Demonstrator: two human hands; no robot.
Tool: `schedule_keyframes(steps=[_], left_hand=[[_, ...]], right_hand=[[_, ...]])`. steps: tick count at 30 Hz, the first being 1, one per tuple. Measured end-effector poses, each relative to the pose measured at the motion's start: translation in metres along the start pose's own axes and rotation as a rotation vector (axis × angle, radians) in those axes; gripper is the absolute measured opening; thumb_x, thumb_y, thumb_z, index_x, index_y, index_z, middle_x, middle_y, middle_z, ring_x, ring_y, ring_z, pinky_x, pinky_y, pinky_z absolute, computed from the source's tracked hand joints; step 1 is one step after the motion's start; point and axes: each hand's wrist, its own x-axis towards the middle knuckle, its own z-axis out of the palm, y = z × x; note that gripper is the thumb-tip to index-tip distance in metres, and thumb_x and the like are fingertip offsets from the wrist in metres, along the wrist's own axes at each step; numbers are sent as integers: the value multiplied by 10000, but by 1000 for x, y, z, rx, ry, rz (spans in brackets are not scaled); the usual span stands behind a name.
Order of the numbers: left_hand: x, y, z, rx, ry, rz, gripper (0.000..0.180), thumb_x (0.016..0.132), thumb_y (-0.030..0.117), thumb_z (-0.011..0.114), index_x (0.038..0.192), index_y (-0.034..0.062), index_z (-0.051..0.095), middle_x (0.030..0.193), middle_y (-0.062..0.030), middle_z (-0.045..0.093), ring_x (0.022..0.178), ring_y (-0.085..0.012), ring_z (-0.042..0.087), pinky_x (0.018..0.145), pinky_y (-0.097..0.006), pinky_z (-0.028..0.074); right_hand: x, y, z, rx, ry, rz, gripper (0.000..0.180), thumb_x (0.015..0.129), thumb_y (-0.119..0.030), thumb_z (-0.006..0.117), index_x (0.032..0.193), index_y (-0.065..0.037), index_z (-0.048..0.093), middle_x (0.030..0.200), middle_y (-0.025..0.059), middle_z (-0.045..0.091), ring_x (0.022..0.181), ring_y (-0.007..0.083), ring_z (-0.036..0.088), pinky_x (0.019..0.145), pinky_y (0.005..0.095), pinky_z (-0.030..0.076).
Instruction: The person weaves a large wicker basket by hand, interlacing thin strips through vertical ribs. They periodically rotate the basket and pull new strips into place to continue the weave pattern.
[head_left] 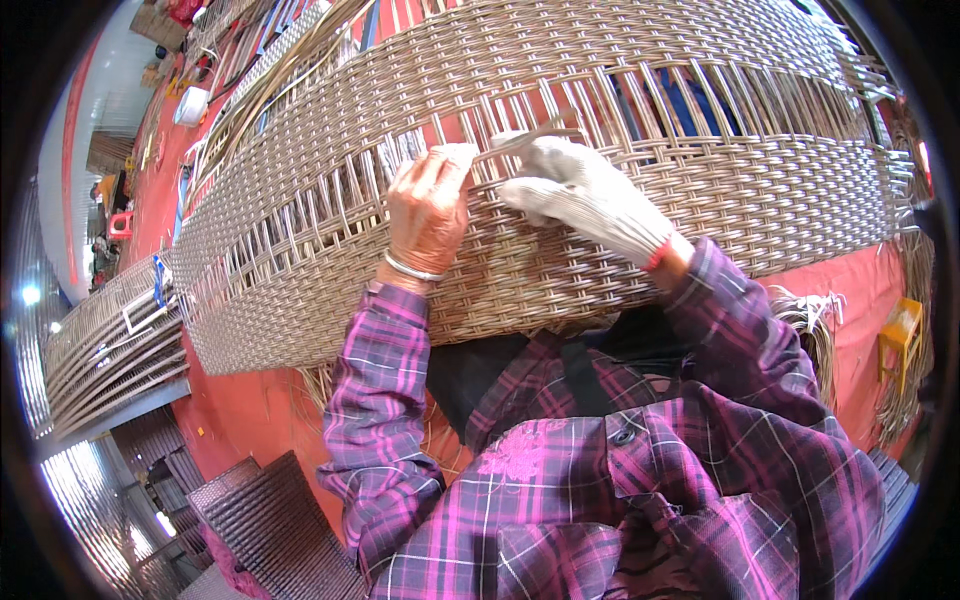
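Observation:
In front of me lies a large woven wicker panel (560, 240), light brown, with a band of bare upright strands running between two woven parts. My left hand (430, 205), bare with a white bracelet, is closed in a pinch at this band's lower edge. A flat brown wicker strand (522, 139) runs from its fingertips toward my right hand (590, 190), which wears a white knit glove with a red cuff. The right fingers are curled around the strand, and its end sticks out above the glove. The palms and the exact pinch points are hidden.
Red sheeting (250, 415) covers the floor. Another wicker piece (110, 350) lies at the left, with a dark woven piece (275, 520) below it. A yellow stool (900, 340) stands at the right, near bundles of loose strands (812, 325). A white roll (191, 106) sits far left.

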Motion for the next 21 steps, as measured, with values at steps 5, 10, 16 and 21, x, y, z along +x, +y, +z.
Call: schedule_keyframes(steps=[5,10,16,21], left_hand=[[2,10,12,154,21,-16,490,805,20,590,1294,20,554,1056,-120,628,947,-268,620,790,-392,487],[8,23,27,164,72,40,519,818,-9,555,1335,7,522,1096,-124,620,943,-250,599,780,-374,451],[14,13,8,-133,-134,-79,454,834,106,660,1276,39,579,1080,-119,649,967,-276,625,813,-393,472],[21,2,-13,-779,-365,-527,203,882,88,697,1071,14,690,871,-105,713,716,-141,653,631,-281,500]], right_hand=[[10,1,15,422,85,-51,448,943,-322,631,1260,-8,586,849,-28,583,684,46,489,624,211,419],[16,10,16,684,272,12,269,948,-279,637,972,-12,656,743,-9,597,583,42,469,525,193,367],[14,14,13,753,264,-18,247,959,-243,615,999,-2,653,768,-4,615,595,36,481,534,174,386],[9,11,7,765,230,-23,254,958,-236,611,1046,-1,641,785,3,608,603,38,476,535,176,384]])
